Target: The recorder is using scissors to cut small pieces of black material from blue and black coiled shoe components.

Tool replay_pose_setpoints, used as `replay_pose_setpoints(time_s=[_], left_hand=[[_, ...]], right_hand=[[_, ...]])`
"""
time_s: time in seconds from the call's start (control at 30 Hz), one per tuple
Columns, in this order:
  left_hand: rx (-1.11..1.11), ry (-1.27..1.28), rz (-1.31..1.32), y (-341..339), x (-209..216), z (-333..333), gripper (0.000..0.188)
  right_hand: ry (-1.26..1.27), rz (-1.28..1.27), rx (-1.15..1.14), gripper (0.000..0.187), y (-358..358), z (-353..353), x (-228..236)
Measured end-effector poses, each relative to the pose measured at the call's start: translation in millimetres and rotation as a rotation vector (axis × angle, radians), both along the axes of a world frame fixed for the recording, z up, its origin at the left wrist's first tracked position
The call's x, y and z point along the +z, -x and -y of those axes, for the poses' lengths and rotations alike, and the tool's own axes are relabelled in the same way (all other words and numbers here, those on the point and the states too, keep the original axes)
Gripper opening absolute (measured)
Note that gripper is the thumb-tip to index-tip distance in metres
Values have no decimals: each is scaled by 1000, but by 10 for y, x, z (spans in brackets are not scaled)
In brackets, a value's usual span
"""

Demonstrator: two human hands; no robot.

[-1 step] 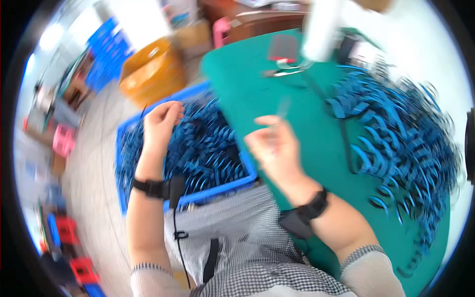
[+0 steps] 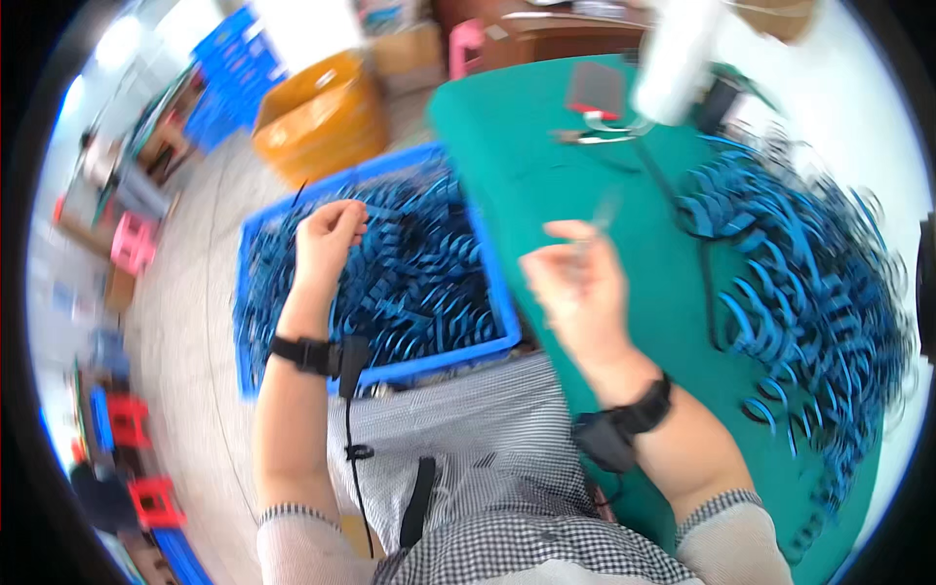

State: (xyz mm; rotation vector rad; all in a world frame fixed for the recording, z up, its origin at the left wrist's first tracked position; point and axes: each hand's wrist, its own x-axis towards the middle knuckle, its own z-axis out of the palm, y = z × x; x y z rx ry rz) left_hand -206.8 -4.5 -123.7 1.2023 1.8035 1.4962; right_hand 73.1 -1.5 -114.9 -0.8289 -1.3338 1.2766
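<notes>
My left hand [image 2: 330,244] is closed, fingers curled in, above the near-left part of a blue plastic crate [image 2: 502,302]. The crate is filled with dark blue coiled strips [image 2: 419,278]. Whatever is between the left fingers is hidden. Over the left edge of the green table, my right hand [image 2: 585,288] is closed on a thin, pale, pointed tool [image 2: 606,210], too blurred to name its kind. At the right side of the table lies a large heap of similar blue coiled strips [image 2: 809,263]. Each wrist wears a black strap with a small box.
On the green table [image 2: 526,127] stand a grey and red device [image 2: 595,90] with a cable and a white cylinder [image 2: 673,73]. A yellow bin [image 2: 322,127] and stacked blue crates [image 2: 234,63] stand beyond the blue crate. Pink and red stools [image 2: 134,242] are at left.
The whole view has shifted, with things now a little farther right in it. Both hands keep about the same places over the crate and the table.
</notes>
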Motion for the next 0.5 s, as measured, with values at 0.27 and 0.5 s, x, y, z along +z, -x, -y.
replay_pose_setpoints(time_s=[0.27, 0.5], left_hand=[[516, 660, -226, 1386, -2366, 1081, 24], [455, 376, -530, 1399, -2675, 83, 25]], right_hand=[[-78, 283, -167, 41, -28, 51, -93], [-32, 404, -227, 45, 13, -44, -120]])
